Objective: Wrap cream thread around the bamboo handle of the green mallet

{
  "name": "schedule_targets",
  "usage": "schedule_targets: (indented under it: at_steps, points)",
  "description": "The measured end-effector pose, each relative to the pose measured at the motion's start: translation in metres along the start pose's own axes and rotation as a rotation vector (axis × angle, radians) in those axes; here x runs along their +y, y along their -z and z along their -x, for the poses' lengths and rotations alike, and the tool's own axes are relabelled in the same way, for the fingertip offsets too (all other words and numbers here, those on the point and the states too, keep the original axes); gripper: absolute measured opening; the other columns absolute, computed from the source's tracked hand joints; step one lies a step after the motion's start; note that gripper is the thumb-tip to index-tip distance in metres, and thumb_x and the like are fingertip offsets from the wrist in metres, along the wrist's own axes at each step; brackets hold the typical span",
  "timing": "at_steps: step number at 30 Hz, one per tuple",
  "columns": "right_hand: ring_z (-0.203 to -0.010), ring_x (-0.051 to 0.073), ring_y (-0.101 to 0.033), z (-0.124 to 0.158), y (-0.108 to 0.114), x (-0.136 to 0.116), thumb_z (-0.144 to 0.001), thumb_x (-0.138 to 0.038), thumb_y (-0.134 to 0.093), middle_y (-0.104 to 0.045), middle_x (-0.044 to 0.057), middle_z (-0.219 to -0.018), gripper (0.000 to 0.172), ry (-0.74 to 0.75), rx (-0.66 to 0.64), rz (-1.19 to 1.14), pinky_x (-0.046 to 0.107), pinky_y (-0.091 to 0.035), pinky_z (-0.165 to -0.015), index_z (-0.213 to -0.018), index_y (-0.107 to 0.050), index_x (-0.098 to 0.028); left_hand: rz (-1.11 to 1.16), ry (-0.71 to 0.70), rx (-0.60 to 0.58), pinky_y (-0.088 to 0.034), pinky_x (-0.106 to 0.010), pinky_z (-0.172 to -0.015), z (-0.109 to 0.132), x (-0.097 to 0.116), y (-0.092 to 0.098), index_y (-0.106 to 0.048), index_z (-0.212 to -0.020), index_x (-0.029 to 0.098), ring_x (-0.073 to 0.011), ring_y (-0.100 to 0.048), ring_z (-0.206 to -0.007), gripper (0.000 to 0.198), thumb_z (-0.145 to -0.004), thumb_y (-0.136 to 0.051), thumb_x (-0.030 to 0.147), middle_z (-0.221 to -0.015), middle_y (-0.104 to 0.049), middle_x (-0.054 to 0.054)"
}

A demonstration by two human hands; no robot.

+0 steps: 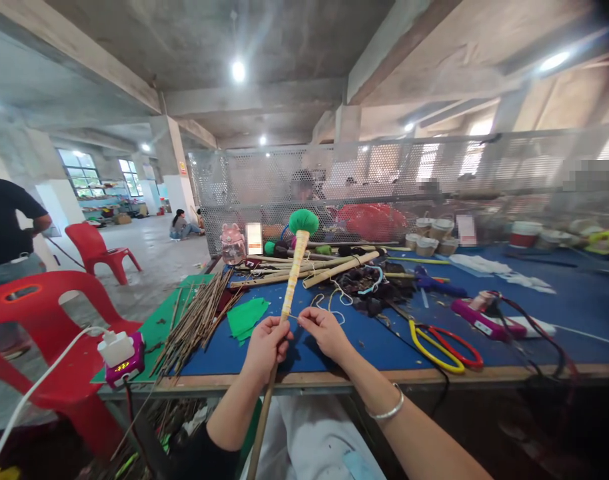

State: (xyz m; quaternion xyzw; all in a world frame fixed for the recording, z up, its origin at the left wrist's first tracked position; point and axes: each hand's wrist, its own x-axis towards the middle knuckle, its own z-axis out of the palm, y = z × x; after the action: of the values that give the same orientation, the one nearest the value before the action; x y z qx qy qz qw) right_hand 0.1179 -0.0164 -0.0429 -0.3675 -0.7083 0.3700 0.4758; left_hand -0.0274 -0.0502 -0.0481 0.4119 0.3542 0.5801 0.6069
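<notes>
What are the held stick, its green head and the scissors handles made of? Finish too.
Stick: likely wood or bamboo, bare and matte, judging by its tan-brown shaft.
Green head: probably fabric, matte; gathered-looking folds suggest it.
Scissors handles: perhaps plastic or plastic-coated metal, smooth; bright, even yellow and red.

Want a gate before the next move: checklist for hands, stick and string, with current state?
1. Left hand closed around the stick below the wrapped section: ok.
2. Right hand pinching the thin string between thumb and finger: ok.
3. Green ball-shaped head on the stick's top end: ok.
4. Scissors away from both hands: ok, lying on the table to the right of the right hand.
5. Lower end of the wrapping secured: cannot tell, too small to make out at the left hand.
6. Green cloth clear of the left hand: cannot tell, it lies close by.
</notes>
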Motion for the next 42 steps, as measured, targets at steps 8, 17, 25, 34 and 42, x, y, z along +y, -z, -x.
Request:
schedule_targets:
  at_steps: [8, 17, 25, 34, 42]
  points:
    - [-0.047, 0.006, -0.035, -0.028, 0.003, 0.005, -0.069, -0.036, -0.062, -0.046, -0.006, -0.053, 0.046, -0.05, -0.215, -0.188, 0.02, -0.028, -0.047, -0.108, -0.056, -0.013, 0.185, 0.109, -0.111, -0.025, -0.01, -0.031, 0.002, 0.002, 0.001, -0.054, -0.082, 0.014, 0.0004, -0.038, -0.035, 0.03, -0.066, -0.068, 0.035, -0.061, -0.055, 0.003]
    - [-0.049, 0.007, -0.033, -0.029, 0.019, 0.013, -0.069, -0.036, -0.063, -0.04, -0.006, -0.053, 0.056, -0.013, -0.233, -0.177, 0.021, -0.026, -0.049, -0.119, -0.052, -0.013, 0.051, 0.129, -0.052, -0.019, -0.012, -0.032, 0.007, 0.001, -0.014, -0.054, -0.089, 0.015, -0.0003, -0.03, -0.035, 0.042, -0.064, -0.066, 0.047, -0.052, -0.046, 0.007]
    - [-0.047, 0.005, -0.025, -0.029, 0.015, 0.014, -0.067, -0.035, -0.065, -0.029, -0.009, -0.051, 0.058, -0.036, -0.182, -0.206, 0.022, -0.019, -0.047, -0.117, -0.052, -0.01, -0.062, -0.038, 0.141, -0.026, -0.015, -0.031, 0.007, -0.006, -0.019, -0.045, -0.072, 0.016, -0.0035, -0.039, -0.035, 0.04, -0.056, -0.071, 0.043, -0.056, -0.057, 0.002]
    - [-0.043, 0.004, -0.026, -0.027, 0.014, 0.007, -0.065, -0.037, -0.066, -0.038, -0.008, -0.052, 0.035, -0.093, -0.231, -0.348, 0.021, -0.018, -0.044, -0.091, -0.057, -0.016, 0.018, -0.021, -0.019, -0.028, -0.014, -0.033, 0.005, -0.007, -0.006, -0.057, -0.078, 0.012, -0.0025, -0.042, -0.036, 0.037, -0.068, -0.062, 0.047, -0.062, -0.06, -0.001]
    - [-0.052, 0.008, -0.035, -0.03, 0.011, 0.012, -0.067, -0.038, -0.063, -0.044, -0.004, -0.053, 0.026, -0.051, -0.217, -0.135, 0.023, -0.027, -0.051, -0.063, -0.055, -0.013, 0.089, 0.029, -0.044, -0.02, -0.013, -0.03, 0.007, -0.005, -0.005, -0.054, -0.075, 0.014, 0.001, -0.028, -0.031, 0.034, -0.061, -0.07, 0.04, -0.054, -0.052, 0.005]
